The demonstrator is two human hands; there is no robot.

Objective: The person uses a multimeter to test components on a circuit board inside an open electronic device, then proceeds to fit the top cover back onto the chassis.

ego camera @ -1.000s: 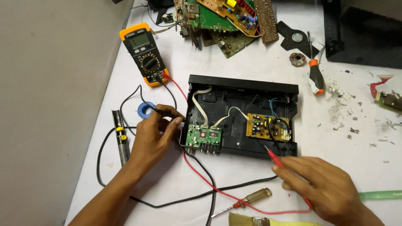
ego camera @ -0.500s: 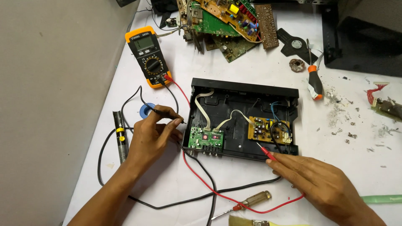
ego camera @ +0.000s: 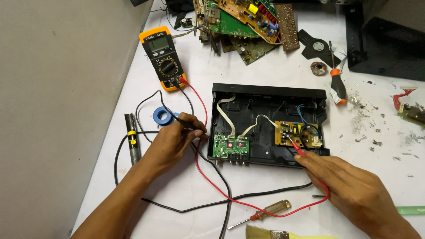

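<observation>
An open black device case (ego camera: 265, 95) lies on the white table, with a small green circuit board (ego camera: 229, 147) at its front left and a yellow-brown board (ego camera: 297, 134) at its right. My left hand (ego camera: 175, 140) grips the black test probe (ego camera: 188, 125) just left of the case. My right hand (ego camera: 349, 188) holds the red test probe (ego camera: 295, 147), its tip touching the yellow-brown board. Red and black leads run back to a yellow-cased multimeter (ego camera: 163, 56) at the upper left.
A pile of loose circuit boards (ego camera: 250, 22) lies at the back. An orange-handled screwdriver (ego camera: 337, 85) sits right of the case, an amber-handled one (ego camera: 265, 211) and a brush (ego camera: 276, 233) at the front. A blue tape roll (ego camera: 162, 116) and a metal tool (ego camera: 132, 138) lie left.
My right hand has moved the red probe up from the case's front edge onto the yellow-brown board. My left hand stays in place with the black probe.
</observation>
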